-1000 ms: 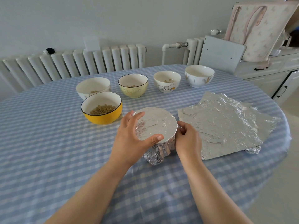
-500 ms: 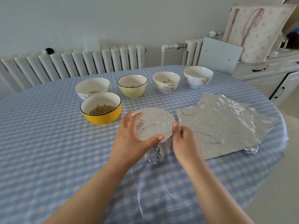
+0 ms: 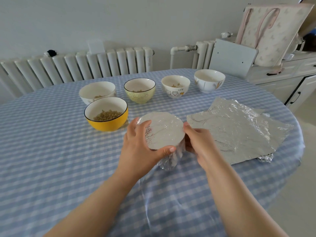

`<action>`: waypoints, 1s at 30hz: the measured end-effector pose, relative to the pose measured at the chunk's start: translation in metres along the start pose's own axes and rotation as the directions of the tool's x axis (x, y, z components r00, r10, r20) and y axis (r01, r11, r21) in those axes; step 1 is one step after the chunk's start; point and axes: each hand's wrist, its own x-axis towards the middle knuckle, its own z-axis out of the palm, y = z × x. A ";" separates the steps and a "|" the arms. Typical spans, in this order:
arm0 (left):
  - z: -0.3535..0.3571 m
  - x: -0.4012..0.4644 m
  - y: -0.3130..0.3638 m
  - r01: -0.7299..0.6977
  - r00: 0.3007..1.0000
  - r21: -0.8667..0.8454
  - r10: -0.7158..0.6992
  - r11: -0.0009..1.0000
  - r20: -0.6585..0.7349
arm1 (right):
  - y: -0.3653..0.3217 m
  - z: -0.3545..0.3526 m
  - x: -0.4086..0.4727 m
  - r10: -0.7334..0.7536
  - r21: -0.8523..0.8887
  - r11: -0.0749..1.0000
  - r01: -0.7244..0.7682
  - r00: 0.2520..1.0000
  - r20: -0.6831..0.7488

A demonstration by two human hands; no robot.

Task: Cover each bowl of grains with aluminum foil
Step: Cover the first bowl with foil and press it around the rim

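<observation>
item: foil-wrapped bowl (image 3: 162,130), mid-table beside spare foil sheets (image 3: 239,129). we cup it, left hand (image 3: 140,147) curled on rim, right hand (image 3: 198,142) pinching side foil. thin, tear-prone; we hold by the rigid rim.

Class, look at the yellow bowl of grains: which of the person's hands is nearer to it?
Left. The left hand grips the foil-covered bowl on the side facing the yellow bowl; the right hand holds the covered bowl's far side, farther from it.
</observation>
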 end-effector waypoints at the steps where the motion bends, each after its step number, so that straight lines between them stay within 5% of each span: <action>1: 0.002 -0.003 0.001 0.002 1.000 0.031 -0.001 1.000 -0.009 | -0.006 0.002 0.003 0.003 -0.035 0.999 -0.003 1.000 -0.007; 12: 0.000 -0.002 -0.003 0.044 0.999 -0.028 -0.043 0.999 0.028 | 0.000 0.009 0.027 0.027 0.009 1.000 -0.027 0.999 0.022; 23: -0.004 0.002 -0.010 0.127 0.990 -0.146 -0.117 0.981 0.073 | 0.008 0.006 0.013 -0.131 0.119 0.984 0.133 0.991 -0.018; 30: -0.003 0.004 -0.010 0.173 0.983 -0.185 -0.160 0.967 0.084 | 0.019 0.009 -0.007 -0.235 0.028 0.971 0.237 0.969 -0.071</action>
